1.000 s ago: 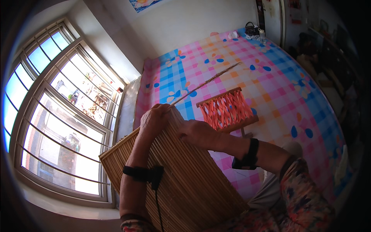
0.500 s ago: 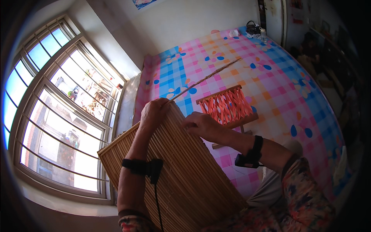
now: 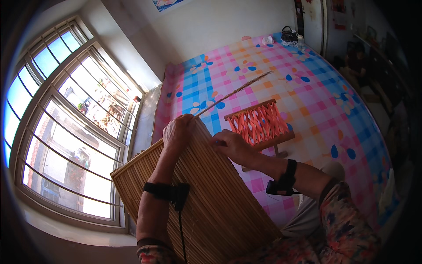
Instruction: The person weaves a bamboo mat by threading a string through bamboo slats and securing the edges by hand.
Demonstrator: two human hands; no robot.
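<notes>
- Though built of thin slats laid side by side, likely to handle as one light, fairly stiff panel: so to be judged of the mat (image 3: 211, 198), tilted over the lap at the near left edge of the sheet (image 3: 316, 92), close by the window (image 3: 66, 132).
- Probably stiff along the slats, ready to flex or roll across them; best taken at two points on one edge, not at a single corner.
- Dry and smooth-looking, so possibly slippery under a flat palm; safer hooked over an edge than pressed from above.
- Left hand (image 3: 178, 132): curled over the far corner of the mat, fingertips hidden behind the edge, knuckles bent; gripping the edge by the look of it.
- Right hand (image 3: 233, 147): laid on the far edge just beside the left, fingers bent and pressed to the slats; cannot tell whether pinching a single slat or only bearing down.
- Black bands on both wrists, a cord hanging from the left one across the mat.
- Stick (image 3: 233, 92): long, thin, running from the left hand out toward the middle of the sheet; apt to be light, springy, easy to snap if bent sharply; cannot tell whether held or only passing behind the fingers.
- Stool (image 3: 259, 125), with an orange woven seat, just beyond the right hand, apart from the mat.
</notes>
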